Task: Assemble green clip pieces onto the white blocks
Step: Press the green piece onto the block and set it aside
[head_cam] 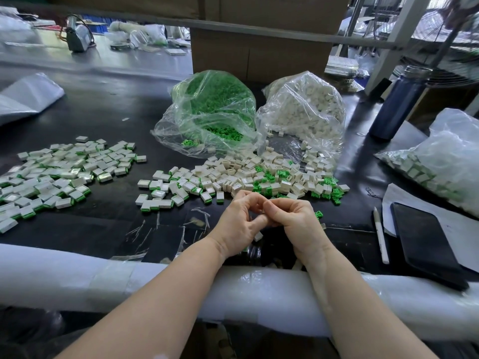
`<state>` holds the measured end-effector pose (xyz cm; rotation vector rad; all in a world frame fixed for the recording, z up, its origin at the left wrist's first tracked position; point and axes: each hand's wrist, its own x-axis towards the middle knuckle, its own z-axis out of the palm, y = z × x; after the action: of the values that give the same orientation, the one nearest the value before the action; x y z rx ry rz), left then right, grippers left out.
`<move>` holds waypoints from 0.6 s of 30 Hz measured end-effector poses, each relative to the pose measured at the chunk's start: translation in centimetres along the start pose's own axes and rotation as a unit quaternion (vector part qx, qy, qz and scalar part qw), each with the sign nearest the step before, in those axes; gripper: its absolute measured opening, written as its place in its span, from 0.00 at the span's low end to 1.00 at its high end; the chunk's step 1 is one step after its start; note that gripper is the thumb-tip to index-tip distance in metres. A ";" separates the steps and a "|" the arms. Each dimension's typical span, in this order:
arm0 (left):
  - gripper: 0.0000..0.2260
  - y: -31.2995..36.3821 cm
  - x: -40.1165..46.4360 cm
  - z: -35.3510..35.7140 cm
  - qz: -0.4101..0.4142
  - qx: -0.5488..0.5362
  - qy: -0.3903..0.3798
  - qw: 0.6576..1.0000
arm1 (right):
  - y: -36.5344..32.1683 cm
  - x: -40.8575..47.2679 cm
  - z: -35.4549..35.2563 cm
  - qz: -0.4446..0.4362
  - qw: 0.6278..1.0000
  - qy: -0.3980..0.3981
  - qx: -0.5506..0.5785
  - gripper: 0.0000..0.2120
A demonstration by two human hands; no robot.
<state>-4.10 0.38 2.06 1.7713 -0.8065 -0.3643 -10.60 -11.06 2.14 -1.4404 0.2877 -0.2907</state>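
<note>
Black table (108, 110): white blocks (233, 177) & green clips (334, 193) loose, 2 bags, phone (425, 242), pen (381, 234), bottle (396, 104).

To my right a black phone (425, 242) lies face up on a white sheet of paper (404, 195), and a white pen (381, 235) rests just beside them on the dark tabletop (103, 229). Farther back on that side a dark blue bottle (396, 104) stands upright. A large cardboard box (259, 55) sits at the far edge in front of me. Near me, white foam padding (64, 278) wraps the tabletop's edge. At my far left lies a crumpled empty plastic bag (26, 97).
</note>
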 end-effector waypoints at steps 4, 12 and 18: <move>0.06 0.0 0.0 0.1 -0.002 0.005 -0.005 1.000 | 0.0 0.0 0.0 0.005 1.000 -0.003 0.007 0.06; 0.08 0.1 -0.1 0.1 0.010 0.013 -0.004 1.000 | 0.0 -0.1 -0.1 0.005 1.000 -0.005 0.005 0.07; 0.07 0.0 0.0 0.1 0.010 0.014 -0.009 1.000 | 0.0 0.0 -0.1 0.006 1.000 -0.005 0.007 0.07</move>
<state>-4.19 0.34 2.05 1.7873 -0.8454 -0.3588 -10.70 -11.18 2.13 -1.4256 0.2855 -0.2754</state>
